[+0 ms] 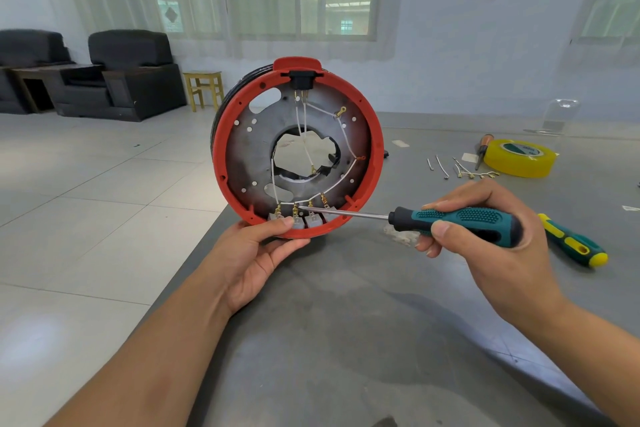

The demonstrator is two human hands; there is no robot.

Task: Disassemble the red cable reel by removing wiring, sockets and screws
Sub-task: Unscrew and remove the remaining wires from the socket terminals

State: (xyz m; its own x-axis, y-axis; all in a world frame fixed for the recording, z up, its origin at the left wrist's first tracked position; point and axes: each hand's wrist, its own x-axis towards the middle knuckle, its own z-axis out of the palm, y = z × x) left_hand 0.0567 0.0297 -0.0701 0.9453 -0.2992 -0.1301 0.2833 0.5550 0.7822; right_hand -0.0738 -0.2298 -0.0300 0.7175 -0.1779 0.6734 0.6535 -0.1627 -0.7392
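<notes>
The red cable reel [372,163] stands upright on the grey table [346,322], its open inner side facing me. White wires [341,180] with brass terminals run across its dark metal plate to several grey sockets [313,220] along the bottom rim. My left hand [258,250] grips the reel's lower rim, thumb on a socket. My right hand [485,236] holds a teal-and-black screwdriver [460,220]. Its tip [300,207] touches the terminals above the sockets.
A green-and-yellow screwdriver [573,241] lies right of my right hand. Further back are a yellow tape roll [519,158], an orange-handled tool [483,149] and several loose wires with terminals [464,170]. The table's left edge runs diagonally beside my left arm; tiled floor lies beyond.
</notes>
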